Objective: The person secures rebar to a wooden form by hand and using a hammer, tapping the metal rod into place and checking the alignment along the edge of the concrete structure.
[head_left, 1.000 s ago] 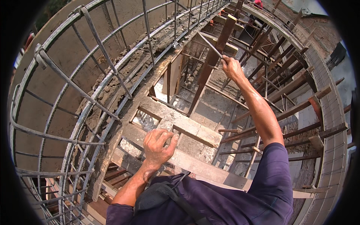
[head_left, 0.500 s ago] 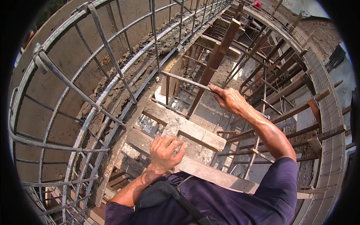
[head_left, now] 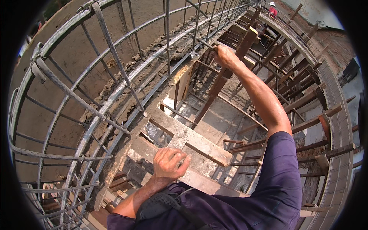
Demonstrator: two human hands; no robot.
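Note:
My right hand (head_left: pixel 227 57) reaches far forward, its fingers wrapped round the near end of a steel reinforcing bar (head_left: pixel 202 42). The bar slants away to the left, and its far end meets the upright bars of a curved rebar cage (head_left: pixel 83 138). Lower in the view, my left hand (head_left: pixel 171 163) hovers in front of my chest with the fingers loosely curled. A gap shows between its thumb and fingers, with nothing visible in it. Beneath that hand lie wooden boards (head_left: pixel 209 151) crusted with mortar.
A concrete wall (head_left: pixel 96 34) backs the cage, with rough mortar along its foot. Brown timber or steel posts (head_left: pixel 226 74) and crossbars fill the drop on the right. Openings gape between the boards. A mesh-covered curved edge (head_left: pixel 337 126) runs along the right. A person in red (head_left: pixel 272 11) is far off.
My right hand has moved forward, away from me, and the bar in its grip has shifted farther along the cage. My left hand has stayed in nearly the same place.

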